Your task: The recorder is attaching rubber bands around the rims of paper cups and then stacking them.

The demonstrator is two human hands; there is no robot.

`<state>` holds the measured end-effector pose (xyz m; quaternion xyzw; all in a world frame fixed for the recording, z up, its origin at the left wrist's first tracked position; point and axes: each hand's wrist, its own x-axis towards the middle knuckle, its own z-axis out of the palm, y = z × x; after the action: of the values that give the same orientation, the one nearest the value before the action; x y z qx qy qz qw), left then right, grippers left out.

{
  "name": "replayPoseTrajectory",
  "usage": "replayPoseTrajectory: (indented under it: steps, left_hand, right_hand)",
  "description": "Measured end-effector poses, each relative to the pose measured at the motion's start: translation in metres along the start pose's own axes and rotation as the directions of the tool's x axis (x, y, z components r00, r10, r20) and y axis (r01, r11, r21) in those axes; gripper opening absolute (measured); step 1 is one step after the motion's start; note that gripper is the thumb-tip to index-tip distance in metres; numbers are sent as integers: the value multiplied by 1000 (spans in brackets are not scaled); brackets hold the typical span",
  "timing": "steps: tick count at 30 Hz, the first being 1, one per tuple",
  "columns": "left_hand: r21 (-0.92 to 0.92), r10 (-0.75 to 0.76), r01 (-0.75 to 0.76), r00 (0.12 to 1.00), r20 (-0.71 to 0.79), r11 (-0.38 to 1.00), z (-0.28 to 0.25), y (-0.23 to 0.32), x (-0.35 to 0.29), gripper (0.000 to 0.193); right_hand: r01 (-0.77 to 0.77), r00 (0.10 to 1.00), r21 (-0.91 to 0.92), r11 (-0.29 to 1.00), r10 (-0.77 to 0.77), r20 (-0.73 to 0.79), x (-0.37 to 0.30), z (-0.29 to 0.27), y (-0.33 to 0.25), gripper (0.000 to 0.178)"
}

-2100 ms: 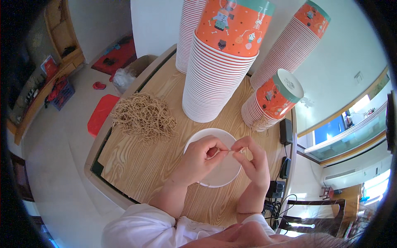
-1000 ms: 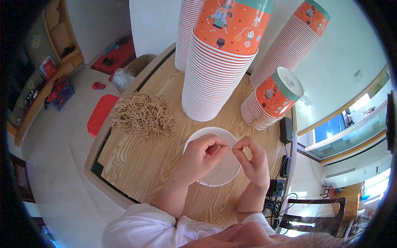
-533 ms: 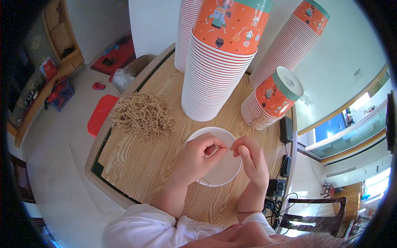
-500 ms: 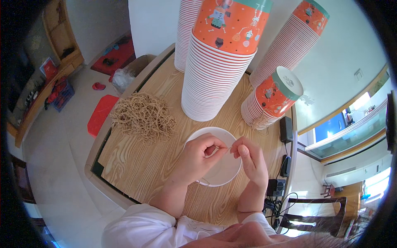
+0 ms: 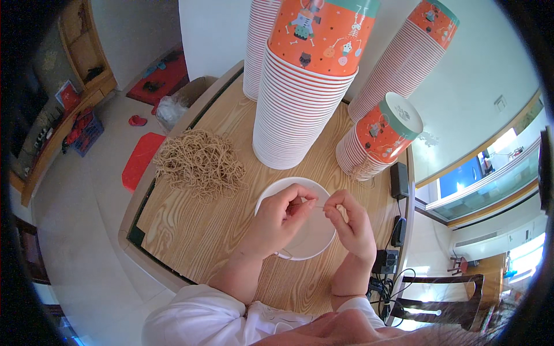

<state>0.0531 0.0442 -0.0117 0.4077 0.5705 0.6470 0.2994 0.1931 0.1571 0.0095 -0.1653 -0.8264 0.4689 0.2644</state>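
Wooden table (image 5: 190,230) carries four stacks of orange paper cups (image 5: 300,98) (three tall, one short and tilted), one pile of tan cords (image 5: 199,161) and one white bowl (image 5: 271,193). Over the bowl, a thin tan cord (image 5: 321,206) runs short and taut between both hands. Left hand (image 5: 283,219) and right hand (image 5: 349,222) each pinch one end, fingertips closed tight.

Wooden table (image 5: 190,225): white bowl (image 5: 271,193), pile of tan strings (image 5: 199,161), tall stacks of orange cups (image 5: 300,98), tipped shorter cup stack (image 5: 378,135).
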Motion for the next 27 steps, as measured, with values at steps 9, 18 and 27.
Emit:
replayPoseTrajectory:
  steps: [9,18,27]
  left_hand:
    - [63,55,-56,998,3,996,2,-2,0,10]
    - [127,77,-73,997,-20,989,1,1,0,8]
    - [160,97,-95,995,-3,983,1,7,1,7]
  right_hand:
    - [59,998,-56,997,-61,-35,0,1,-1,9]
    - [137,985,-114,984,-148,-87,4,4,-2,6]
    - [-152,988,48,987,149,49,1,2,3,15]
